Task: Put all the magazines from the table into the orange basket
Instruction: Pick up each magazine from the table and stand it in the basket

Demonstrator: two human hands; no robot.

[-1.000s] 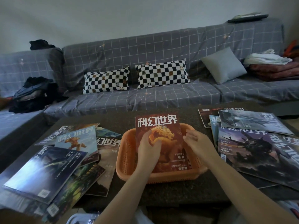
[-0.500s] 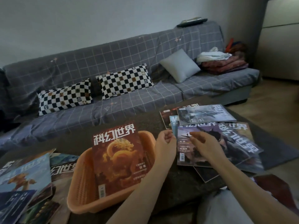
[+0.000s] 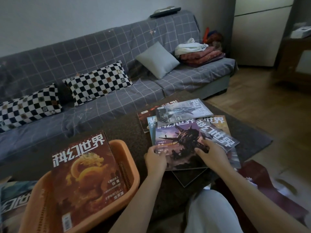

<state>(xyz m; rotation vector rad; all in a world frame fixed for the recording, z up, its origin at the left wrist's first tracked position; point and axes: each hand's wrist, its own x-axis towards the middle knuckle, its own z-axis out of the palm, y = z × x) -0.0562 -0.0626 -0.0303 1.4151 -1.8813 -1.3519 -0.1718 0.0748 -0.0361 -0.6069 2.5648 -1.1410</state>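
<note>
purple-cover magazine [image 3: 180, 145] under both hands, left grip [image 3: 155, 159] pinching near-left edge, right grip [image 3: 212, 153] flat on cover | long axis away from body | orange basket [image 3: 124, 158] just left, left hand nearer

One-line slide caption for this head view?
Both hands, left hand and right hand, on a purple-covered magazine atop the table's right-hand pile; red dragon-cover magazine already in the orange plastic basket.
</note>
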